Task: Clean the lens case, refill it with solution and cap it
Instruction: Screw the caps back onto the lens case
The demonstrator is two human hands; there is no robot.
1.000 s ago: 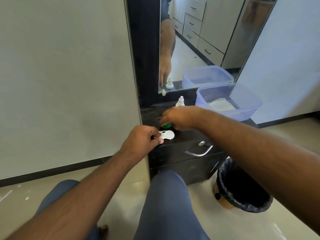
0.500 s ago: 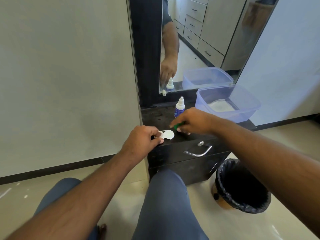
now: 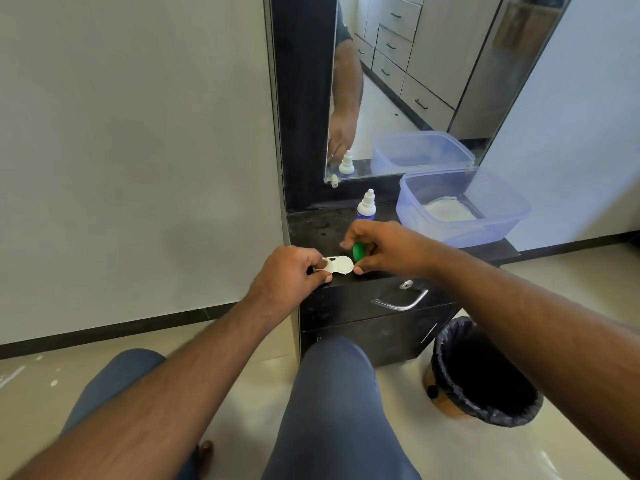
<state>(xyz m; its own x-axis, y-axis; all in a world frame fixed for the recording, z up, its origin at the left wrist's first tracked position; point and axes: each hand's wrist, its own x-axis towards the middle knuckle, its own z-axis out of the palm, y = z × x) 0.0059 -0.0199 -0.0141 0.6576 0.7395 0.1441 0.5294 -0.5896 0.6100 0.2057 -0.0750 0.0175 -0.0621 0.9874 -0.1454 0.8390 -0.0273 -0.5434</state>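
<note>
Meanwhile our left hand [image 3: 289, 275] pinched the white lens case [image 3: 334, 265] at the tabletop's [image 3: 315, 226] front edge, while our right hand [image 3: 384, 245] gripped the green cap [image 3: 358, 251] just above the case's right well. Behind stood the solution bottle [image 3: 366, 206], beside a plastic tub [image 3: 464, 206].

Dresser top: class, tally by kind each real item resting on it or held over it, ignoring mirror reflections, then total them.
Lens case: 1
Green cap: 1
Dropper bottle: 1
Plastic tub: 1
Total: 4
</note>
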